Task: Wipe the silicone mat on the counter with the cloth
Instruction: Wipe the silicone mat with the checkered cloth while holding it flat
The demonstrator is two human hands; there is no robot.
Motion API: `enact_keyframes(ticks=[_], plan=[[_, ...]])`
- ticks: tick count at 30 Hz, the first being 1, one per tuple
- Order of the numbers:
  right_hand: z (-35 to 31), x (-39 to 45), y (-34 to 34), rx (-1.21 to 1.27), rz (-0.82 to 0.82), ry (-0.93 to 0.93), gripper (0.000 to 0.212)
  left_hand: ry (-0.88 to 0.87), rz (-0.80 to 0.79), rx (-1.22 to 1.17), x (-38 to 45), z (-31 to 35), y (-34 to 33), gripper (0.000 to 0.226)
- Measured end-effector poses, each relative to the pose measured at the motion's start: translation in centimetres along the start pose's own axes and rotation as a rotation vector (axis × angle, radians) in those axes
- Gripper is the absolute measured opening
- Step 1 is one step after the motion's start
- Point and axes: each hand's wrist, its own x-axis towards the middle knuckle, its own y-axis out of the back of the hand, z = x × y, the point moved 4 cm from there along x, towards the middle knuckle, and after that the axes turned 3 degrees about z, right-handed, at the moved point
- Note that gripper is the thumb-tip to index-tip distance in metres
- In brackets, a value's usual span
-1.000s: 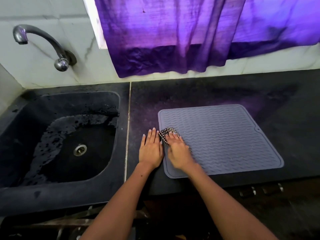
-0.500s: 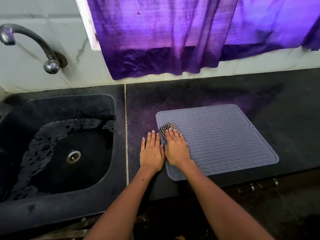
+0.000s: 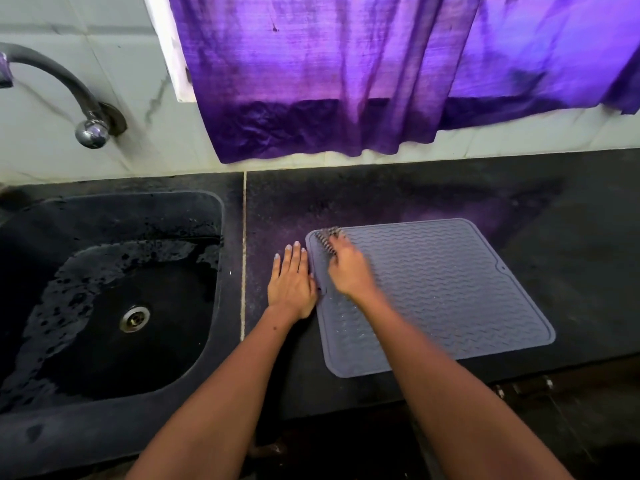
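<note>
A grey silicone mat (image 3: 450, 292) with a wavy ribbed surface lies flat on the black counter (image 3: 415, 195). A small black-and-white checked cloth (image 3: 329, 237) sits at the mat's far left corner, mostly covered by my right hand (image 3: 346, 270), which presses it onto the mat; the hand is motion-blurred. My left hand (image 3: 292, 282) rests flat on the counter with straight fingers, its thumb side against the mat's left edge.
A wet black sink (image 3: 104, 306) with a metal drain is set in the counter to the left, with a curved tap (image 3: 69, 95) on the tiled wall above. A purple curtain (image 3: 346, 81) hangs behind the counter. The counter's front edge runs just below the mat.
My right hand has pushed the cloth away from me along the mat's left side, up to its far left corner. The left hand has stayed beside the mat.
</note>
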Motion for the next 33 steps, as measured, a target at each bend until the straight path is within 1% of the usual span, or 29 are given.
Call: enact_keyframes(ticks=[1,3,5,7,8,9,11,12,13,14,15,16,17,18,19,20,21,23,25,27,28,29,31,32,33], plan=[[0.4,-0.3,-1.7,-0.099,-0.078,0.042,0.053,0.001,-0.015,0.013,0.2,-0.2,-0.4,0.057],[1.1,-0.9,-3.3,-0.242,-0.146,0.078,0.06,0.008,-0.018,0.033,0.3,-0.4,-0.9,0.058],[1.4,-1.0,-3.3,-0.241,-0.131,0.122,0.063,0.018,0.008,0.039,0.1,-0.5,-1.2,0.073],[1.6,-0.6,-2.6,-0.157,-0.156,0.161,0.061,0.02,0.027,0.029,0.2,-0.5,-1.4,0.086],[1.8,-0.1,-2.0,-0.053,-0.172,0.135,0.058,0.027,0.036,0.024,0.2,-0.5,-1.4,0.088],[2.3,0.7,-1.4,0.127,-0.184,0.057,0.054,0.033,0.047,0.015,0.4,-0.5,-1.4,0.088],[4.6,2.7,-0.4,0.666,-0.268,-0.221,0.046,0.062,0.066,-0.011,0.6,0.0,-1.8,0.088],[5.4,3.7,0.3,0.952,-0.283,-0.385,0.044,0.073,0.074,-0.02,0.8,0.0,-1.8,0.087],[5.8,4.5,0.8,1.17,-0.232,-0.523,0.043,0.07,0.075,-0.026,0.8,-0.2,-1.7,0.087],[6.2,5.3,1.4,1.239,-0.143,-0.589,0.042,0.066,0.078,-0.023,0.7,-0.4,-1.5,0.087],[6.1,5.8,2.2,1.165,-0.045,-0.555,0.043,0.064,0.079,-0.015,0.6,-0.7,-1.4,0.087],[5.7,5.9,2.8,0.942,0.041,-0.45,0.044,0.06,0.08,-0.01,0.5,-0.9,-1.3,0.087],[4.8,5.5,3.3,0.679,0.086,-0.302,0.045,0.056,0.081,-0.008,0.5,-1.1,-1.2,0.088],[3.6,4.7,3.2,0.437,0.073,-0.145,0.046,0.055,0.088,-0.007,0.5,-1.1,-1.2,0.087],[2.9,3.9,2.3,0.243,0.008,-0.016,0.047,0.055,0.093,-0.004,0.5,-1.0,-1.3,0.087],[2.6,3.0,0.9,0.093,-0.063,0.079,0.049,0.055,0.093,0.002,0.5,-0.8,-1.3,0.086],[2.4,2.1,-0.5,-0.043,-0.097,0.165,0.052,0.054,0.095,0.011,0.6,-0.7,-1.4,0.085],[3.0,1.7,-2.3,-0.221,-0.108,0.256,0.057,0.056,0.1,0.023,0.6,-0.6,-1.5,0.083],[3.7,2.7,-2.3,-0.218,-0.134,0.269,0.06,0.051,0.112,0.025,0.5,-0.5,-1.4,0.081],[4.2,3.5,-1.5,-0.107,-0.206,0.257,0.059,0.015,0.112,0.049,0.7,-0.3,-1.5,0.076],[4.4,4.0,-1.1,0.018,-0.234,0.218,0.056,-0.005,0.109,0.068,0.8,-0.3,-1.6,0.073],[4.5,4.5,-0.5,0.194,-0.253,0.13,0.051,-0.018,0.102,0.076,0.9,-0.3,-1.6,0.071],[5.4,5.5,1.0,0.718,-0.259,-0.206,0.041,-0.022,0.085,0.067,1.1,-0.5,-1.6,0.072],[5.8,6.1,1.9,0.967,-0.21,-0.368,0.038,-0.018,0.083,0.059,1.1,-0.6,-1.6,0.073],[6.6,6.7,2.7,1.085,-0.118,-0.472,0.037,-0.016,0.085,0.05,1.1,-0.7,-1.6,0.074]])
